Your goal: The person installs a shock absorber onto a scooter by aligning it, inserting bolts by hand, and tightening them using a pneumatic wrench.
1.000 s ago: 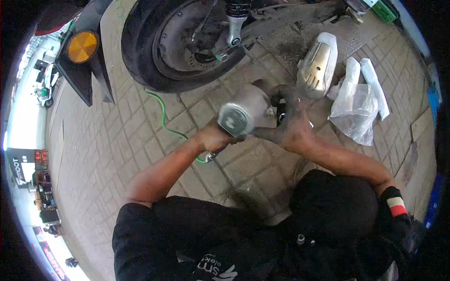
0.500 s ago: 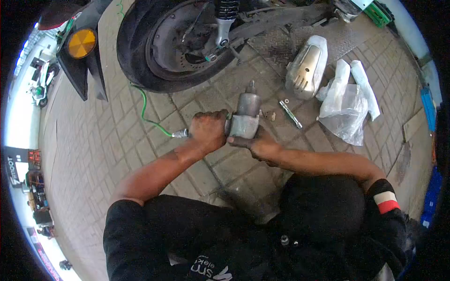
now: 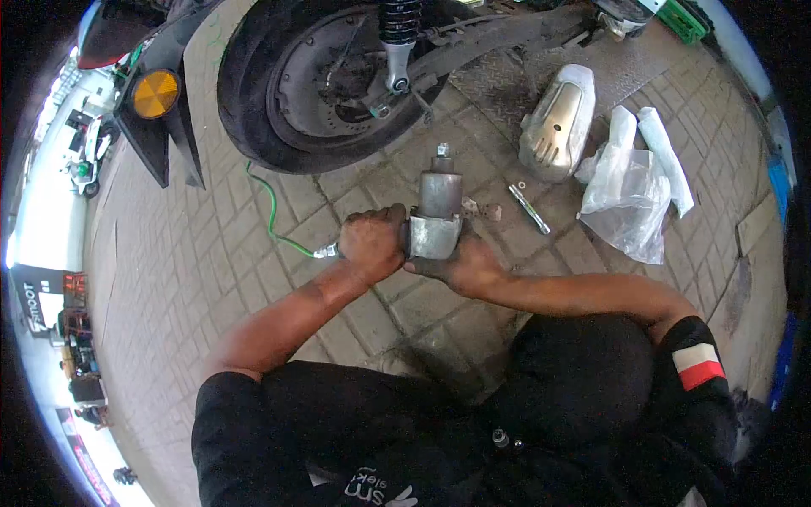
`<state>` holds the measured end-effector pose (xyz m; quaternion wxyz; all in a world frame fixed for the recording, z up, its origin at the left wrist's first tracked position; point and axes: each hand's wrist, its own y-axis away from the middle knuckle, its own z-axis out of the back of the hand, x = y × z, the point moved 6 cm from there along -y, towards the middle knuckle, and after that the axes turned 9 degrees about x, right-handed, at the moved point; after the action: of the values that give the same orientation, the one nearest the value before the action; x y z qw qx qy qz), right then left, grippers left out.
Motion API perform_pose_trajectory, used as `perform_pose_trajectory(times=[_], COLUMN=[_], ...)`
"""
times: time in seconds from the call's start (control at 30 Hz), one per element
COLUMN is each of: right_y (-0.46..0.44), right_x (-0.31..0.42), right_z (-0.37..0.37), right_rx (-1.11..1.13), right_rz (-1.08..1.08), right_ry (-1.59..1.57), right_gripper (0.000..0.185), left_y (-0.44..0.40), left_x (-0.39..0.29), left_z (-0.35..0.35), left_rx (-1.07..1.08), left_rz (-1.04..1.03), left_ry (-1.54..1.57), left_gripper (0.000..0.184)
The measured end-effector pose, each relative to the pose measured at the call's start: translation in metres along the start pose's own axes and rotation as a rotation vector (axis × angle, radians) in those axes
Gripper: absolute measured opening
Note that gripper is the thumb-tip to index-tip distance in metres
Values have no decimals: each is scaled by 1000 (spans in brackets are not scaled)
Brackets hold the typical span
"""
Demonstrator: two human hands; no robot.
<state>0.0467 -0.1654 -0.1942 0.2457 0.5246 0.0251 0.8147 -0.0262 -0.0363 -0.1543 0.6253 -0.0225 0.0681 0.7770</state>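
My left hand (image 3: pixel 370 243) grips the impact wrench (image 3: pixel 436 237) by its handle while my right hand (image 3: pixel 475 267) cups its rear, apparently sharing the weight, nose towards the wheel (image 3: pixel 296 106).

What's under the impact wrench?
Paving shows around the impact wrench. The right hand cradles its rear end, fingers mostly hidden. The left hand covers its handle. The ground directly beneath the body is blocked, so I can't tell what's there.
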Motion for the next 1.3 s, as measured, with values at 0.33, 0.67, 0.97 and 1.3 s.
perform_pose_trajectory(times=[0.33,0.67,0.97,1.3], right_y=[-1,14,18,9], right_x=[-4,11,-12,-7], right_z=[-5,11,-5,-8], right_rx=[43,-120,561,568], right_rz=[66,380,-155,-57], right_ry=[43,-15,-739,-723], right_gripper=[103,78,55,49], left_y=[4,6,3,9], left_x=[-7,-14,-18,-15], left_z=[3,10,32,36], left_rx=[31,-46,-91,-137], left_rz=[17,-22,-65,-84], left_ry=[46,116,129,118], left_gripper=[27,32,26,29])
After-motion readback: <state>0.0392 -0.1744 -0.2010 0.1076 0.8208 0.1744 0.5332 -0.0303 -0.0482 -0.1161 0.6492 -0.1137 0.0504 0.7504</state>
